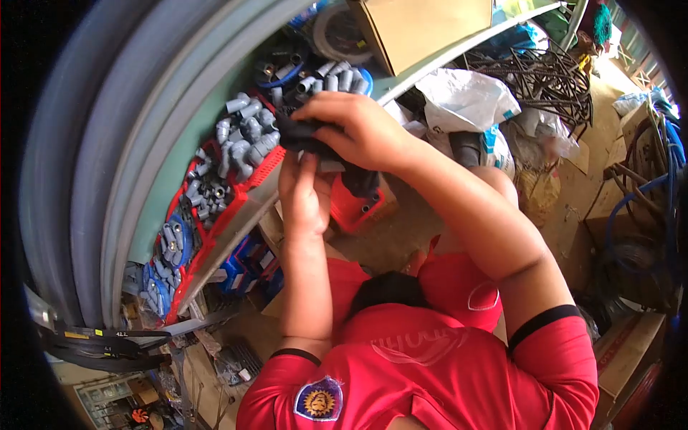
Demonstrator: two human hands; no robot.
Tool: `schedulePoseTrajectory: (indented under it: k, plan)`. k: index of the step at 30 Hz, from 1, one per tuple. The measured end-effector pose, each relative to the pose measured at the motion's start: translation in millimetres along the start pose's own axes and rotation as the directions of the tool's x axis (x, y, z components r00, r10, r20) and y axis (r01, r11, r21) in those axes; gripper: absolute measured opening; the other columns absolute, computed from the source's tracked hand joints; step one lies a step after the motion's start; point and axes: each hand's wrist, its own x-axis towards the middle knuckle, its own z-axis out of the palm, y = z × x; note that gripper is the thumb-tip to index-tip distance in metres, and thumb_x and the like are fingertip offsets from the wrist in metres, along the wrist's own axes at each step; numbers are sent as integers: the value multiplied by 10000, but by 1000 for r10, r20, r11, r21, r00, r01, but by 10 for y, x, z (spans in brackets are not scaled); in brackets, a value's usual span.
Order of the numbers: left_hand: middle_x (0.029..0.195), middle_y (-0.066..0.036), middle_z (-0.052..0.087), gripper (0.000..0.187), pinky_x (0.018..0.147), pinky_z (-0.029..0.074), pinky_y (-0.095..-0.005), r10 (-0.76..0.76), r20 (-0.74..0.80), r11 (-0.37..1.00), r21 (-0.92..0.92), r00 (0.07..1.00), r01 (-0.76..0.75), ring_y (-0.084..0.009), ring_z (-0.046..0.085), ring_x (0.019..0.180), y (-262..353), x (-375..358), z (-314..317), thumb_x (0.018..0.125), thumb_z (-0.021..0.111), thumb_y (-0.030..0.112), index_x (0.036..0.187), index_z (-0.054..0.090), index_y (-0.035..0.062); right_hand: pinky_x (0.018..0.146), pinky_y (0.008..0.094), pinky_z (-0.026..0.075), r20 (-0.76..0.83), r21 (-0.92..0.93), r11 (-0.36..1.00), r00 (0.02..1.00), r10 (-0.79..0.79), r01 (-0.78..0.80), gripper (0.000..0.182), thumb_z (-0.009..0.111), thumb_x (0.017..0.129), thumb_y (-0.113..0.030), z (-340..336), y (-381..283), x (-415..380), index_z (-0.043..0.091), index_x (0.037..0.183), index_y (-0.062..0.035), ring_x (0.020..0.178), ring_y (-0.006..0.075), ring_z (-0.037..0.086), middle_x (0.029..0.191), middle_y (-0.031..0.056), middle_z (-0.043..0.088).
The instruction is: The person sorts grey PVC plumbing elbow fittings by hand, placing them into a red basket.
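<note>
Both of my hands are raised in front of a shelf of pipe fittings. My right hand [362, 129] curls over a bunch of black fittings [297, 135] and grips them from above. From below, my left hand [304, 193] reaches up with its fingers against the same black pieces and a pale grey one. How the pieces join is hidden by my fingers. Just behind the hands lie piles of grey pipe elbows [244, 140] in a red tray [247, 183].
The shelf [236, 222] carries more grey and blue fittings in red trays. Above it sits a cardboard box [423, 29]. A white plastic bag [466, 97], tangled black wire, a red crate [355, 208] and blue hose [670, 165] crowd the floor at right.
</note>
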Motion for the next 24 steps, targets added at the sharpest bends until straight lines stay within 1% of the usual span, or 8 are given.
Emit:
schedulePoseTrajectory:
  k: [2, 6, 8, 10, 13, 14, 18, 24]
  plan:
    - [1297, -108, 581, 490, 979, 503, -390, 3, -12, 999, 40, 1000, -2, -226, 588, 1190, 40, -16, -7, 1043, 530, 312, 1434, 432, 33, 846, 372, 512, -90, 380, 906, 968, 236, -186, 269, 649, 900, -90, 78, -40, -13, 636, 1159, -17, 967, 303, 659, 977, 169, 652]
    - [1171, -101, 639, 426, 968, 538, -429, 4, -48, 979, -204, 999, -14, -225, 637, 1084, 64, -44, -297, 1050, 519, 321, 1358, 500, 26, 879, 317, 476, -303, 350, 903, 882, 360, -248, 269, 540, 1023, -187, 11, -22, 55, 581, 1194, 16, 954, 141, 561, 995, 114, 649]
    - [1152, -120, 644, 392, 905, 575, -396, -44, -154, 950, -313, 987, -7, -222, 652, 1013, 44, -77, -398, 1067, 475, 316, 1323, 523, 23, 949, 321, 466, -144, 654, 656, 790, 596, -376, 402, 547, 1017, -278, -99, 49, 67, 570, 1270, 34, 1055, 170, 589, 1108, 115, 663]
    - [1169, -126, 640, 398, 865, 592, -374, -44, -92, 942, -336, 995, 11, -218, 660, 977, 23, -87, -570, 1071, 463, 310, 1343, 512, 24, 973, 341, 461, -79, 479, 796, 885, 459, -370, 459, 528, 1023, -340, -229, 61, -7, 572, 1285, 34, 1077, 204, 598, 1145, 125, 661]
    - [1199, -131, 628, 418, 740, 568, -302, -90, -160, 985, -161, 983, 64, -201, 666, 910, 48, -104, -288, 1074, 447, 293, 1386, 478, 16, 1023, 357, 457, 377, 278, 880, 886, 270, -386, 544, 620, 978, -414, -189, 25, -21, 539, 1363, -37, 1154, 215, 609, 1276, 152, 628]
    - [1192, -128, 628, 412, 714, 553, -288, -118, -237, 988, -127, 964, 90, -193, 662, 887, 55, -109, -209, 1075, 443, 285, 1382, 480, 13, 984, 371, 480, 333, 153, 974, 937, 110, -168, 531, 713, 913, -376, -138, -13, -42, 576, 1301, -40, 1137, 269, 642, 1214, 178, 652]
    - [1128, -94, 645, 396, 699, 523, -267, -86, -50, 996, 13, 995, 87, -153, 625, 816, 57, -134, -366, 1071, 447, 271, 1366, 473, 7, 859, 391, 524, 336, 23, 987, 931, 142, -159, 493, 795, 821, -329, -34, 63, -31, 618, 1183, -45, 992, 351, 684, 1049, 182, 695]
    - [1238, -141, 617, 677, 893, 564, -348, 211, 20, 767, 617, 977, -178, -222, 650, 1100, 99, -116, -321, 804, 807, -5, 1392, 471, -1, 733, 420, 543, 161, -36, 958, 944, 287, -284, 465, 802, 799, -383, 76, 27, -17, 661, 1052, -20, 822, 365, 705, 850, 202, 705]
